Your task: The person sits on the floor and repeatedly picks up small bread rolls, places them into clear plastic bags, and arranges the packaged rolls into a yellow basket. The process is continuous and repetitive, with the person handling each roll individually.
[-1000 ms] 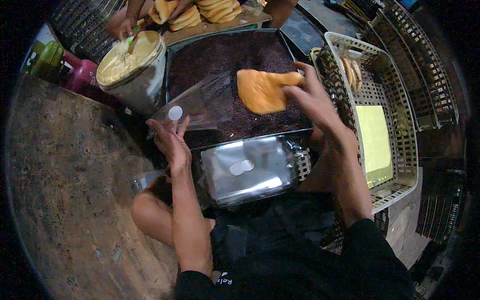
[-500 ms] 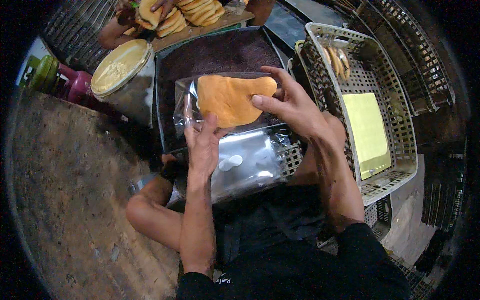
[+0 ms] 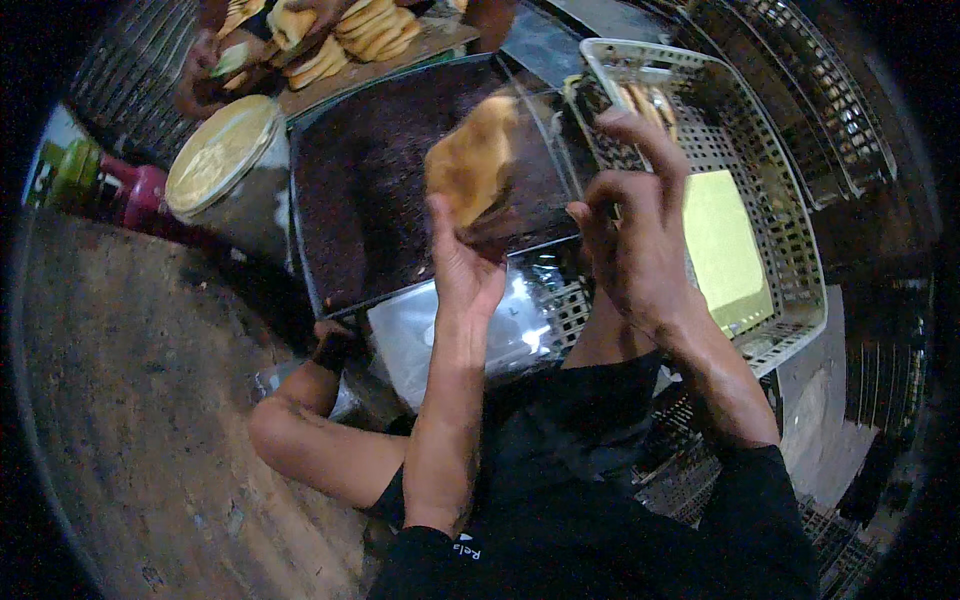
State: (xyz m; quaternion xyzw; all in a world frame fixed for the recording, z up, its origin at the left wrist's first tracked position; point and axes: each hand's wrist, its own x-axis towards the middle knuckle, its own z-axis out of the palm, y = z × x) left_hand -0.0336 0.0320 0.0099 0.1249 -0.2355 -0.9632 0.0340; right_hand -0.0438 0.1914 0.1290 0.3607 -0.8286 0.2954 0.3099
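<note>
The left hand (image 3: 470, 265) had a firm grip on the lower end of the flat orange bread (image 3: 472, 165) in its clear bag (image 3: 545, 140), and there was the change: half a second earlier the bread lay broadside, and now it slanted steeply up from the thumb, over the dark tray (image 3: 345, 205) beyond that hand! The right hand (image 3: 635, 220), its thumb then on the bread, had come clear to the right with fingers curled beside the bag's far end, though whether they pinched the film I couldn't tell.
</note>
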